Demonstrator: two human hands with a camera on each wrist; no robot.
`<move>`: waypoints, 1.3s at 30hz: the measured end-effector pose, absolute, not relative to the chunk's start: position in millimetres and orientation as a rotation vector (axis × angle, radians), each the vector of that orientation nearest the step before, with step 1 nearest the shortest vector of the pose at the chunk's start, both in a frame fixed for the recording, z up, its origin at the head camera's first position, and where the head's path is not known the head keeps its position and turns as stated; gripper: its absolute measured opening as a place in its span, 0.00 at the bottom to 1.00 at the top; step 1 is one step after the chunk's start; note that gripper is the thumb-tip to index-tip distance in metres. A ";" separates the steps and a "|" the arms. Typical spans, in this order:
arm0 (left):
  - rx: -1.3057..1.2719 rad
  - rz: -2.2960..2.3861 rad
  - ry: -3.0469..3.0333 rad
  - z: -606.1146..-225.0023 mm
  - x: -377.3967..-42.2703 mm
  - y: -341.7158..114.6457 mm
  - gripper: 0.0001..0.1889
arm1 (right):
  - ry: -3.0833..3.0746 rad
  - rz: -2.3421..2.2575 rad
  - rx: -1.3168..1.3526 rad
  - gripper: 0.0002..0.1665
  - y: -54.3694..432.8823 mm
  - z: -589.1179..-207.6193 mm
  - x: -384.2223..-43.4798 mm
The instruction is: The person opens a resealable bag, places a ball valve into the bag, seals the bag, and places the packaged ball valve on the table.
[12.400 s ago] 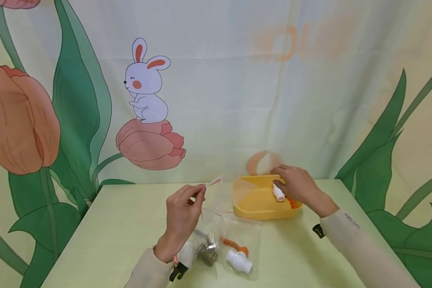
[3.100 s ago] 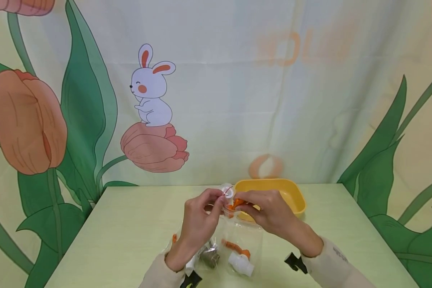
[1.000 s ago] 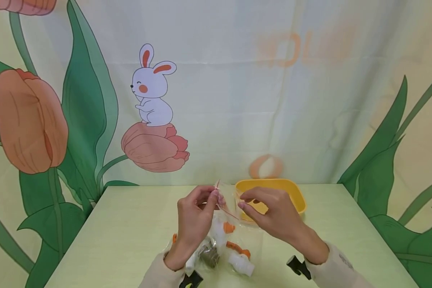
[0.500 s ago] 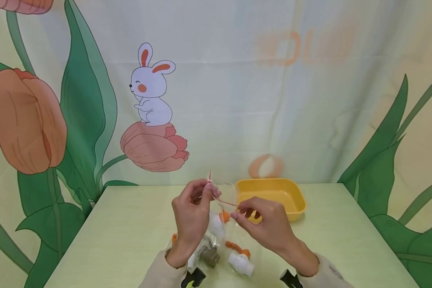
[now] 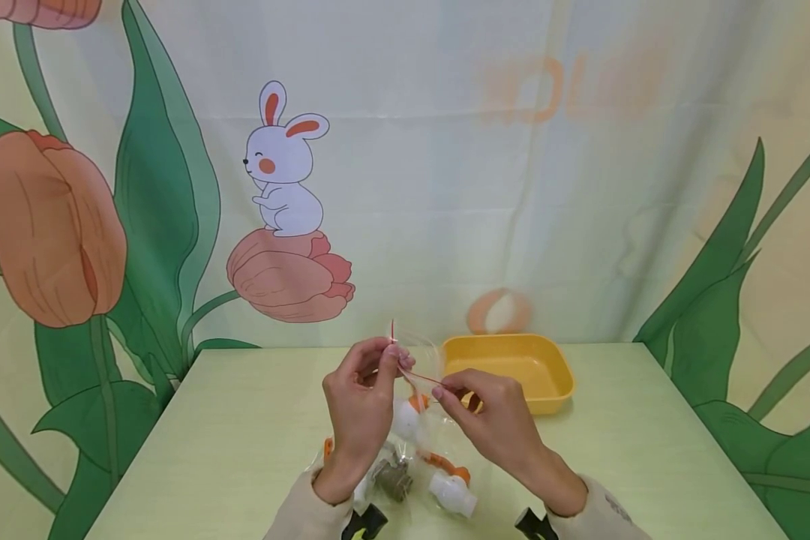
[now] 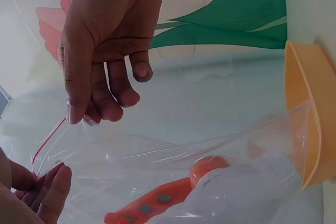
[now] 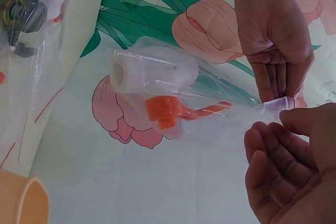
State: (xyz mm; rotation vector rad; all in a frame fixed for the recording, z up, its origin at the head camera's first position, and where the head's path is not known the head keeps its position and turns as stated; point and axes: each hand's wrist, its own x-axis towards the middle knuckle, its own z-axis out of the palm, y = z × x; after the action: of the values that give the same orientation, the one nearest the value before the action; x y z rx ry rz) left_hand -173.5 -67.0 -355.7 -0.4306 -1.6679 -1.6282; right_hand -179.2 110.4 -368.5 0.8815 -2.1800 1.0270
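Observation:
A clear zip bag [image 6: 142,153] with a red line along its mouth hangs between both hands. Inside it are a white plastic pipe valve [image 7: 157,72] and an orange lever handle [image 7: 168,111]. My left hand [image 5: 361,405] pinches one end of the bag's mouth, fingers curled. At the other end, my right hand [image 5: 496,412] pinches the red-lined edge between thumb and forefinger. The bag's lower part hangs over other bagged parts on the table; I cannot tell whether it touches them.
A yellow tray [image 5: 560,394] stands behind the right hand. On the table [image 5: 223,435] lie bags holding a dark grey part [image 5: 393,480] and another white valve [image 5: 452,495] with an orange handle [image 5: 448,466]. A printed curtain [image 5: 412,187] hangs behind.
Earlier the right hand reached into the tray for a white part, then brought an orange piece to the bag. Both parts are now bagged; the right hand has shifted down and pinches the mouth.

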 end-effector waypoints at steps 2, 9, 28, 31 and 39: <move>-0.425 -1.623 -1.677 -356.4 -172.7 -67.1 0.07 | -2.183 1.071 0.879 0.04 110.4 -368.8 -179.7; -0.408 -1.612 -1.716 -359.4 -171.0 -69.1 0.07 | -2.111 1.158 0.829 0.03 112.5 -365.2 -182.1; -0.376 -1.698 -1.728 -364.8 -169.6 -76.5 0.05 | -1.977 1.002 0.913 0.09 120.0 -332.6 -187.0; -0.374 -1.621 -1.748 -362.9 -168.6 -80.4 0.04 | -1.978 0.988 0.938 0.09 121.2 -329.7 -188.6; -0.566 -1.214 -1.848 -347.9 -169.4 -87.6 0.09 | -2.028 0.934 0.960 0.09 124.5 -328.0 -192.5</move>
State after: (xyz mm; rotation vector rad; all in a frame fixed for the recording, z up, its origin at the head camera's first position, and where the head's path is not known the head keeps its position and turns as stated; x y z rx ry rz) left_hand -169.4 -87.6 -347.9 -0.5658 -1.8483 -1.2138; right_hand -192.5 124.5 -328.0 0.9602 -2.0283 0.9341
